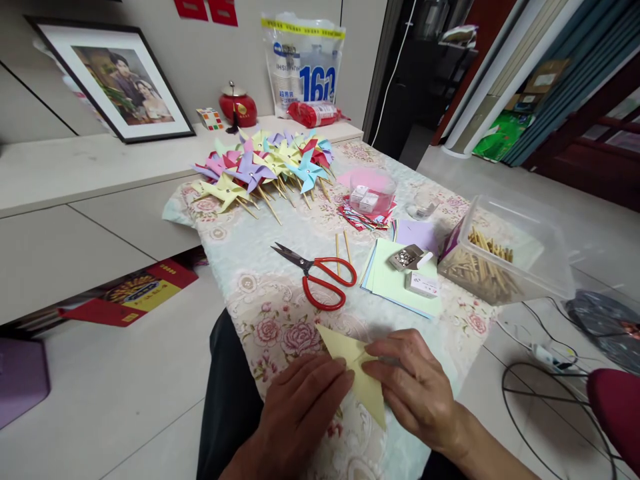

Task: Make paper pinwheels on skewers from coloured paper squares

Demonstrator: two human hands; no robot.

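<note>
Fingers (327, 373) of the left hand (300, 407) lie flat and close together, pressing on the near edge of a yellow paper (357, 370), while the right hand (417, 390) pinches the same sheet from the other side, thumb and forefinger narrowed onto a fold near its middle. The paper lies on the flowered cloth of the table (270, 313), at its near edge just in front of the person, and shows as a folded, pointed shape rather than a flat square. It has no stick on it and I see no pin, so by my judgement this piece is at an early stage, with the blades not yet formed.

Just beyond the hands lie red-handled scissors (323, 277), shut, with two thin wooden sticks (343, 248) touching or just behind the handles. To the right sits a stack of coloured sheets (387, 283) with a small open box of pins (406, 257) and a small white box (423, 285) on top. A clear tub of sticks (493, 263) stands further right, and a clear round container (373, 190) rests on cut paper scraps behind.

At the far end a heap of finished pinwheels (265, 167) in many colours covers the table, so a good many are done, and the supplies suggest more are to be made.
</note>
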